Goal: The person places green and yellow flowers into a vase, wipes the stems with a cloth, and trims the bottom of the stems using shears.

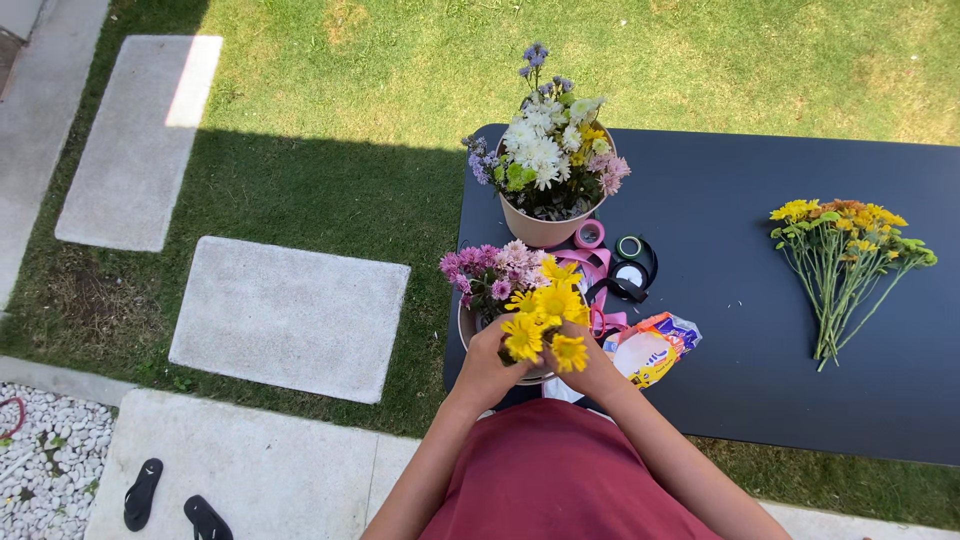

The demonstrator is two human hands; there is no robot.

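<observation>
**Inspector:** Position of the hands?

**Clerk:** Both work close together at the near left corner of the dark table (760, 300). The left hand (487, 368) and right hand (592, 372) are closed around the stems of a bunch of yellow daisies (543, 318), held upright over a small pot of pink flowers (492, 272). The grip itself is partly hidden by blooms, so which fingers pinch the stems I cannot tell.

**Inspector:** Edges?

**Clerk:** The small pot sits right at the table's left edge, partly overhanging toward the grass (350, 150). At 12 o'clock from the hands stands a larger pot of white and mixed flowers (550, 165), also near the left edge.

**Inspector:** Clutter around the hands?

**Clerk:** At 1 o'clock, pink ribbon (590, 262), a pink tape roll (590, 234) and black tape rolls (632, 265). At 3 o'clock, just beside the right hand, a yellow and white packet (652, 350).

**Inspector:** Open room?

**Clerk:** A bare stretch of tabletop lies between the packet and a loose bundle of yellow flowers (845, 260), which lies flat, well apart at 2 o'clock.
</observation>
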